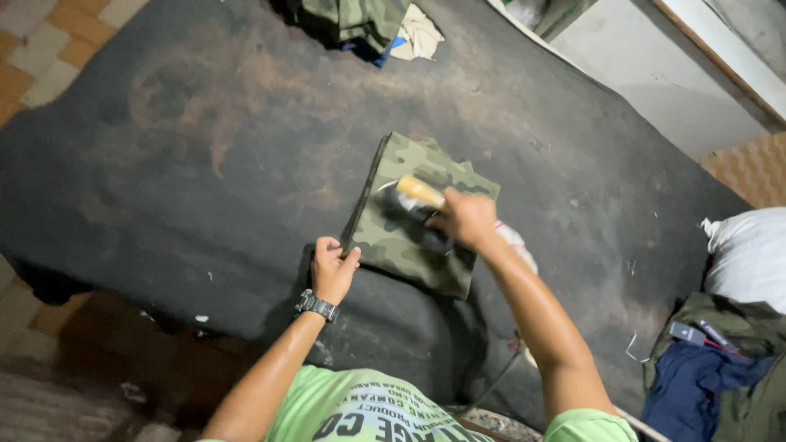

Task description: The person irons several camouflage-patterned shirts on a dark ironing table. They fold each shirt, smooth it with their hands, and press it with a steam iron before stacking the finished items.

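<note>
Near the middle of the dark padded table (205, 164) lies a folded camouflage garment (401, 237), squared up, its long edges running from about 11 to 5 o'clock. On top of it sits a clothes iron (413, 209) with a yellowish handle, its nose pointing toward 10 o'clock. Your right hand (465, 217) is closed around the rear of that handle, fingers wrapped tight, forearm coming in from 5 o'clock. Your left hand (332, 270) rests at the garment's near-left corner, fingers curled narrow and pinching the fabric edge; a dark wristwatch (316, 306) sits on that wrist.

A cord (491, 385) trails off the table edge at 5 o'clock from the iron, toward your body. A scrap of pale cloth (517, 241) shows just beyond your right wrist, partly hidden by the arm.

Further out, at 12 o'clock on the far table edge, lies a heap of camouflage clothing (352, 20) with pale fabric beside it. At 4 o'clock, off the table, sits a pile of clothes (712, 368), blue and olive, with a white sack (749, 254) above it. The table cover is stained brown in patches.
</note>
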